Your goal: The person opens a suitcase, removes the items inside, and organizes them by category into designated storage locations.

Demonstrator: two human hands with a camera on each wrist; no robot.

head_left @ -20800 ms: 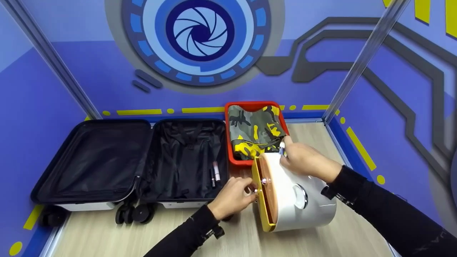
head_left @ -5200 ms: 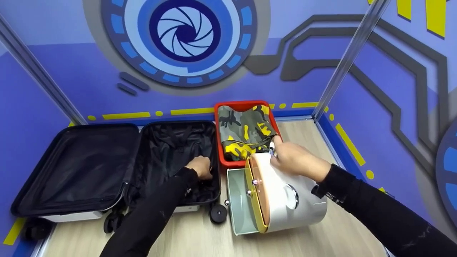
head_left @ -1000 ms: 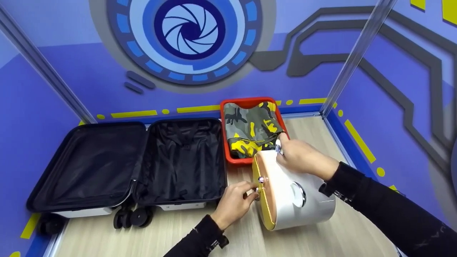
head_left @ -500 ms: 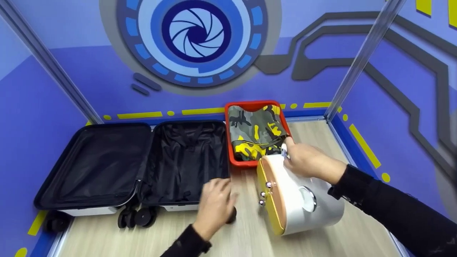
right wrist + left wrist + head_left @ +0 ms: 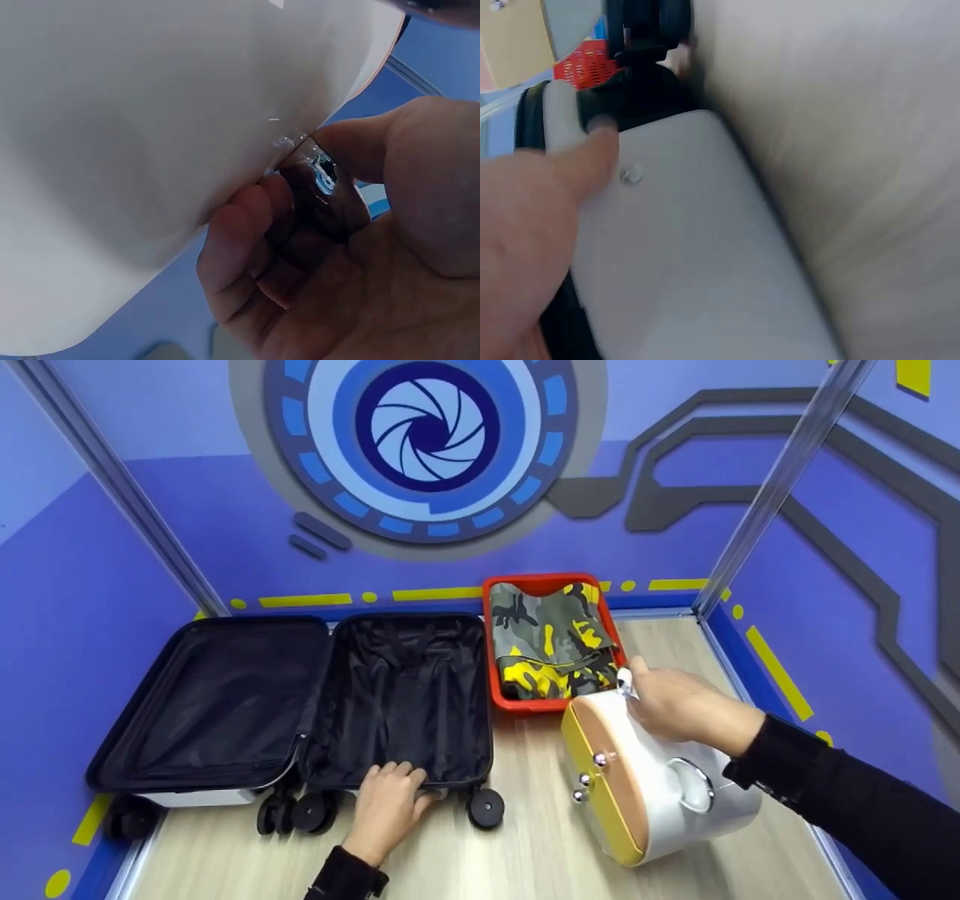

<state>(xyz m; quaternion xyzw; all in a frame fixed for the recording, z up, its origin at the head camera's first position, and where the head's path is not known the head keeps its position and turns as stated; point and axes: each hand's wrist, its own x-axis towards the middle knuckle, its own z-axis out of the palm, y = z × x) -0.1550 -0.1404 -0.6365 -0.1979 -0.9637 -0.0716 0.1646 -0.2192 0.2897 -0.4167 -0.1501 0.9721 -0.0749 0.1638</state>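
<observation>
An open suitcase (image 5: 409, 697) with black lining lies at the left. My left hand (image 5: 386, 806) is at its near edge, fingers curled over the rim; the thumb (image 5: 592, 161) lies against the pale outer shell in the left wrist view. At the right is a white drawer box (image 5: 652, 780) with yellow and peach drawer fronts and several shiny knobs, its drawers pushed in. My right hand (image 5: 679, 701) holds the metal handle (image 5: 326, 169) on its side, fingers and thumb wrapped around it.
A red basket (image 5: 495, 694) with a folded camouflage cloth (image 5: 551, 634) stands against the back wall between suitcase and box. Suitcase wheels (image 5: 486, 808) stick out toward me. Blue panels with metal posts enclose the tabletop (image 5: 517, 847).
My left hand has released a drawer knob and moved left to the suitcase edge. The green drawer has been pushed in. The small tubes no longer show in the suitcase. The box shifted right.
</observation>
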